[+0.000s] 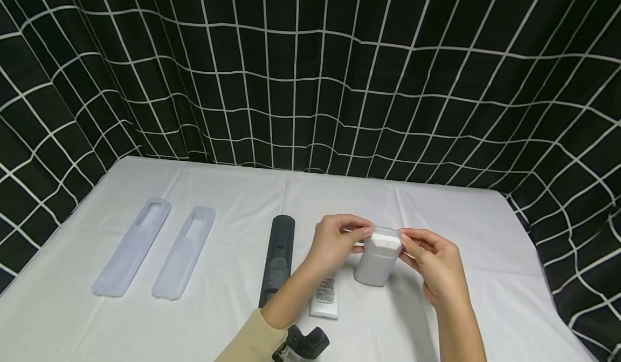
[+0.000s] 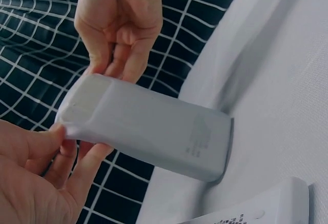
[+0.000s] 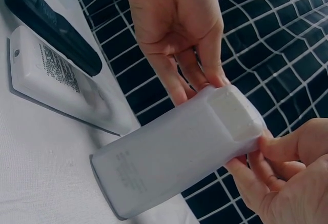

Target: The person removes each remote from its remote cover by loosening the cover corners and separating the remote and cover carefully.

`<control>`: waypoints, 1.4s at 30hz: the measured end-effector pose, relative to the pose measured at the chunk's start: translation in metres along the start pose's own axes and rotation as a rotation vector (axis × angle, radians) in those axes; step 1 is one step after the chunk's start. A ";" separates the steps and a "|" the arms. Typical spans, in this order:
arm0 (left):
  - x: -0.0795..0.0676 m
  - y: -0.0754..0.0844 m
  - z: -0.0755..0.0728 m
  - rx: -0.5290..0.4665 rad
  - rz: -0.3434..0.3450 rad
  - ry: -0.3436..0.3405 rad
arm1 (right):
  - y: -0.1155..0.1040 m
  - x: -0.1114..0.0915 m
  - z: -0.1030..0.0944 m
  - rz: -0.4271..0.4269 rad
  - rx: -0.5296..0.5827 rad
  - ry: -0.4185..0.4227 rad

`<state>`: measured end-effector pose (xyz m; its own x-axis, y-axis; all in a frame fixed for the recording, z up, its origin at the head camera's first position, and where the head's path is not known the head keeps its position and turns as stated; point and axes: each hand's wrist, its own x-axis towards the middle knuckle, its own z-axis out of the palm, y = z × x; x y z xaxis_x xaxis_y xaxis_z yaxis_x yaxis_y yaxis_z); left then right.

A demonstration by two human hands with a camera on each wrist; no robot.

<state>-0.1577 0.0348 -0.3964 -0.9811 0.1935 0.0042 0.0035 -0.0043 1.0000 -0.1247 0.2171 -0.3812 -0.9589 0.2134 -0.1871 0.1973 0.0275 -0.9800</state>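
A white remote control in a cloudy translucent sleeve [image 1: 375,265] stands on end on the white cloth, leaning slightly. My left hand [image 1: 336,246] pinches the left side of the sleeve's top rim between thumb and fingers. Opposite it, my right hand [image 1: 439,267] pinches the right side of the same rim. The remote's pale end [image 3: 237,115] shows through the sleeve's opening in the right wrist view. Faint printing [image 2: 197,137] is visible through the sleeve's side in the left wrist view.
Beneath my left forearm lie a dark grey remote [image 1: 280,248] and a white remote with a printed label [image 1: 325,302], both partly hidden. Two translucent sleeves [image 1: 133,246] lie side by side at the left. A black curtain with white grid lines [image 1: 310,81] surrounds the table.
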 end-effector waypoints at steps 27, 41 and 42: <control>0.001 -0.001 0.002 -0.013 -0.022 -0.002 | 0.002 0.002 -0.002 0.014 0.023 0.003; -0.001 -0.002 0.003 -0.007 -0.037 0.003 | 0.004 0.002 -0.003 0.019 0.014 0.000; -0.001 -0.002 0.003 -0.007 -0.038 0.000 | 0.004 0.002 -0.002 0.019 0.011 0.001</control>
<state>-0.1560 0.0372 -0.3986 -0.9806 0.1933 -0.0336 -0.0351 -0.0041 0.9994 -0.1249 0.2200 -0.3850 -0.9548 0.2147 -0.2058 0.2134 0.0130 -0.9769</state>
